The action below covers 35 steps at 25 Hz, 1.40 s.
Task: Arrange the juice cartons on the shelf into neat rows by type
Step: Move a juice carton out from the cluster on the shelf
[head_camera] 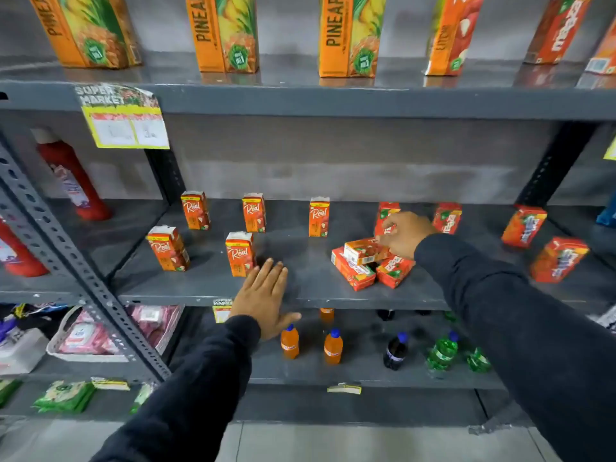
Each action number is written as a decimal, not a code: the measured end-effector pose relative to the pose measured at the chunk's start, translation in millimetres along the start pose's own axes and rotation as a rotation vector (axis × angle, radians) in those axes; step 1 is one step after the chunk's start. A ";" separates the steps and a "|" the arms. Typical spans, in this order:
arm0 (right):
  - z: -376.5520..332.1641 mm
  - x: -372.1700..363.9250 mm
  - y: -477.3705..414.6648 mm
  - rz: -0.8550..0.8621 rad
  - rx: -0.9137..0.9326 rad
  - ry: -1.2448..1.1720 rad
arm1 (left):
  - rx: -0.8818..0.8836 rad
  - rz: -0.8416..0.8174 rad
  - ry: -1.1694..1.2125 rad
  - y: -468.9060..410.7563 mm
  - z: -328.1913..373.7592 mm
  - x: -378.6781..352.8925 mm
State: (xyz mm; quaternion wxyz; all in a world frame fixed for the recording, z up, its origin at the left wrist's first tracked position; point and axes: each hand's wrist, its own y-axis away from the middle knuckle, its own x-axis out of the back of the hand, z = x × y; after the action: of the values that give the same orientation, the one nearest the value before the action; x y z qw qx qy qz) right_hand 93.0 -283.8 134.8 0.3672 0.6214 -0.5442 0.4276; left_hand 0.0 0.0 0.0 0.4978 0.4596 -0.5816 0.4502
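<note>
Left hand (pixel 263 296) flat and open on the shelf (pixel 310 288) edge, empty, likely bracing. Right hand (pixel 405 233) reaches the toppled carton heap (pixel 370 265) mid-shelf, fingers curled on the top carton (pixel 365 251); firm grasp unclear. Real cartons (pixel 240 253) already upright in rows at left.

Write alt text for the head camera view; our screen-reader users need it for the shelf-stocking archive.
A person's right hand reaches onto a jumbled pile of small cartons on a grey middle shelf, while the left hand rests flat near the shelf's front edge. Five Real cartons stand upright to the left; other cartons stand to the right.
</note>
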 end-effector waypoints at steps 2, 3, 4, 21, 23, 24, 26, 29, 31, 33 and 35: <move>3.1 -10.3 -13.7 -0.027 -0.100 -0.012 | 0.021 0.007 0.002 -4.8 -2.8 -12.0; 9.6 -16.7 -19.3 -0.040 -0.124 -0.023 | 0.029 0.037 -0.006 -2.3 -3.0 -22.2; 14.4 -21.0 -20.7 -0.053 -0.149 -0.040 | 0.032 0.059 -0.003 5.4 -1.4 -33.1; 57.2 -32.1 -81.0 -0.454 0.173 0.001 | 0.296 0.164 0.078 11.6 35.8 -43.1; 59.2 -31.7 -83.0 -0.456 0.202 0.015 | 0.287 0.185 0.126 13.3 32.4 -43.7; 59.7 -29.4 -82.9 -0.444 0.220 0.015 | 0.273 0.201 0.147 14.9 29.2 -44.9; 58.0 -23.7 -82.8 -0.410 0.259 -0.004 | 0.257 0.226 0.165 18.9 24.2 -46.6; 40.5 -14.6 -82.0 -0.321 0.350 -0.107 | 0.254 0.267 0.192 18.1 20.9 -48.7; 18.6 -10.4 -80.9 -0.254 0.465 -0.130 | 0.248 0.295 0.216 15.0 18.0 -49.8; -9.7 -8.4 -78.3 -0.195 0.631 -0.029 | 0.246 0.296 0.222 12.7 13.7 -48.5; -40.4 -11.2 -73.8 -0.168 0.804 0.074 | 0.241 0.278 0.203 12.9 11.4 -47.4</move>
State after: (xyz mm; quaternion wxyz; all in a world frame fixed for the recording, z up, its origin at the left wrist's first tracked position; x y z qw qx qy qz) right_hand 160.3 -232.4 139.8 0.1480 0.7419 -0.2678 0.5967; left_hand -10.7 -4.8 -49.1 0.4284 0.3834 -0.5281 0.6250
